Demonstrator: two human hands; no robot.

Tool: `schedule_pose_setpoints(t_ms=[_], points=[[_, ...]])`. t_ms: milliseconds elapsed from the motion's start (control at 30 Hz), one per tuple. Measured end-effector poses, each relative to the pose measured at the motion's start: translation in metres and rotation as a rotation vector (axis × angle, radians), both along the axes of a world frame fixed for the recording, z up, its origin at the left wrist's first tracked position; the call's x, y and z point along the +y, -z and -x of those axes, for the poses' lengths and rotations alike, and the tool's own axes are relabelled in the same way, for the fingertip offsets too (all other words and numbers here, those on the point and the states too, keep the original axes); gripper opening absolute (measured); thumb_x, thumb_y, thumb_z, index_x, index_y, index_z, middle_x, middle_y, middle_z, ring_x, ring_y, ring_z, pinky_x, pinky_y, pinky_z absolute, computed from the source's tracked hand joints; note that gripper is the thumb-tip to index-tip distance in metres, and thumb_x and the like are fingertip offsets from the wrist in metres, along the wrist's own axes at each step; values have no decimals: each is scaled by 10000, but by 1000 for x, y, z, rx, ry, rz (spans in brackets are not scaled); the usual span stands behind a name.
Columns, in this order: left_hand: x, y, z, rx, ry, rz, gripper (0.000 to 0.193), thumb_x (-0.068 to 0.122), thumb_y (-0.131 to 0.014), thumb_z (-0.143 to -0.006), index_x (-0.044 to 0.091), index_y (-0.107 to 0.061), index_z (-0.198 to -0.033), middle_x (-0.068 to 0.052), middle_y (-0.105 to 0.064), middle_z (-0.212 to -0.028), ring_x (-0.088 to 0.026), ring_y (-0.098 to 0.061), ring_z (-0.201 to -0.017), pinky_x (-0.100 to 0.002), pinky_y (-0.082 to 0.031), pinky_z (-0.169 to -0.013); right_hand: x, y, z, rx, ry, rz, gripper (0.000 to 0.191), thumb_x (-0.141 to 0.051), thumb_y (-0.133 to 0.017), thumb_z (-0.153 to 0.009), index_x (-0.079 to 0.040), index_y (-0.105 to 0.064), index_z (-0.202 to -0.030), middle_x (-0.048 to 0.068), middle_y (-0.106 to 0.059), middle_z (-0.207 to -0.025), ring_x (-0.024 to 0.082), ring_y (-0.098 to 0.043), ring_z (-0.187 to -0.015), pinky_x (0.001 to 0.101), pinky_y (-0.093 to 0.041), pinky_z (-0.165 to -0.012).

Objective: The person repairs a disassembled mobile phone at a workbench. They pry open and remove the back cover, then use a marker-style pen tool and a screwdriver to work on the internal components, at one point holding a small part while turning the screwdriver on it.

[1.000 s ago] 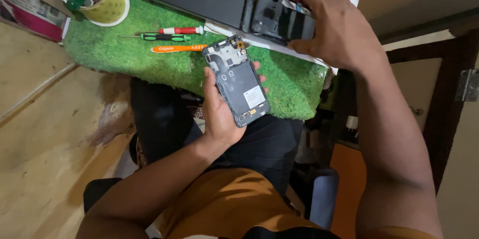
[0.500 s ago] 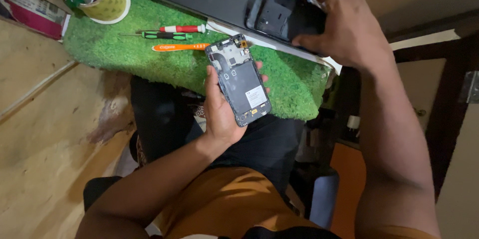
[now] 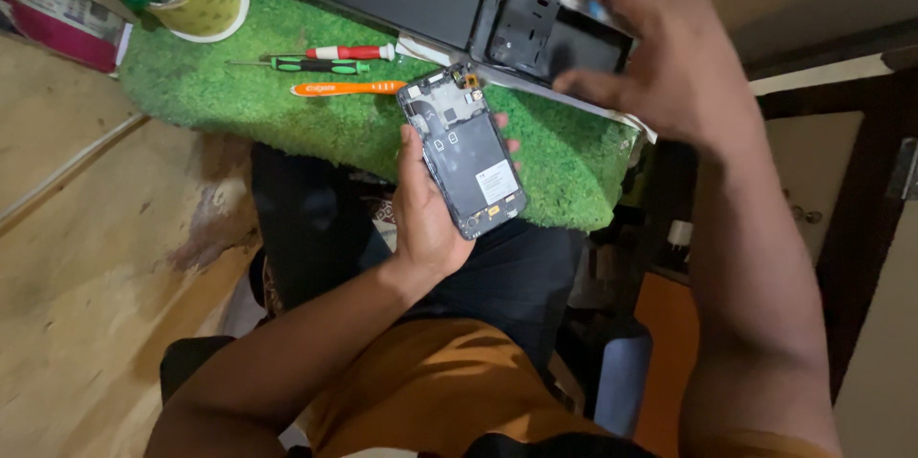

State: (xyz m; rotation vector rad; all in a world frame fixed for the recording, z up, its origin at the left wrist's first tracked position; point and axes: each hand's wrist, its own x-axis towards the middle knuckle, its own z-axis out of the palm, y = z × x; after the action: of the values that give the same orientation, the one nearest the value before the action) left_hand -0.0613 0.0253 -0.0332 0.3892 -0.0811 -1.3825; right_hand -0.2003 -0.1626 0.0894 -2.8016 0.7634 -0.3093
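The left hand (image 3: 427,219) grips an opened phone (image 3: 465,154) over the green mat's (image 3: 239,85) near edge. At two o'clock, the right hand (image 3: 660,56) pinches a small pale part (image 3: 585,3) above a black phone frame (image 3: 535,32). Screwdrivers (image 3: 330,66) lie at ten o'clock.

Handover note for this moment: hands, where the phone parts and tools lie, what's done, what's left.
Left hand: grips the opened phone, back cover off, insides facing up, over the green mat.
Right hand: above the black back cover on the dark slab; what it pinches is blurred.
Three screwdrivers lie on the mat, tape roll at its corner.
Done: cover off. Left: phone not yet closed.
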Motion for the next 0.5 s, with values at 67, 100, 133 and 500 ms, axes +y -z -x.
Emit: schedule_pose_setpoints(t_ms=[67, 100, 133, 500], points=[[0, 0, 0, -21, 4, -6, 695, 569, -259, -1117, 37, -436, -1528, -183, -602, -1410, -304, -650, -1225, -455, -555, -1029, 7, 4, 2, 35, -5, 26, 696, -302, -967, -733, -37, -630, -1280, 155, -628, -1183, 337, -681, -1055, 450, -564, -874], [0, 0, 1, -8, 8, -2, 690, 563, -252, -1119, 42, -428, -1536, -182, -595, -1421, -304, -645, -1234, -454, -550, -1035, 9, 6, 3, 28, -7, 41, 690, -295, -967, -743, -39, -635, -1291, 149, -619, -1199, 342, -674, -1079, 458, -572, -891], [0, 1, 1, 5, 11, 5, 686, 558, -245, -1121, 47, -419, -1544, -181, -589, -1431, -305, -640, -1242, -453, -545, -1041, 11, 8, 4, 20, -11, 57, 685, -288, -966, -753, -40, -639, -1301, 143, -610, -1215, 346, -667, -1103, 465, -579, -908], [2, -3, 12, -10, -38, 114, 693, 512, -264, -1155, 8, -306, -1629, -179, -438, -1604, -290, -447, -1471, -450, -392, -1227, 90, 17, 12, 0, 146, -180, 977, -581, -899, -644, -20, -587, -1379, 170, -624, -1302, 346, -659, -1172, 491, -562, -946]])
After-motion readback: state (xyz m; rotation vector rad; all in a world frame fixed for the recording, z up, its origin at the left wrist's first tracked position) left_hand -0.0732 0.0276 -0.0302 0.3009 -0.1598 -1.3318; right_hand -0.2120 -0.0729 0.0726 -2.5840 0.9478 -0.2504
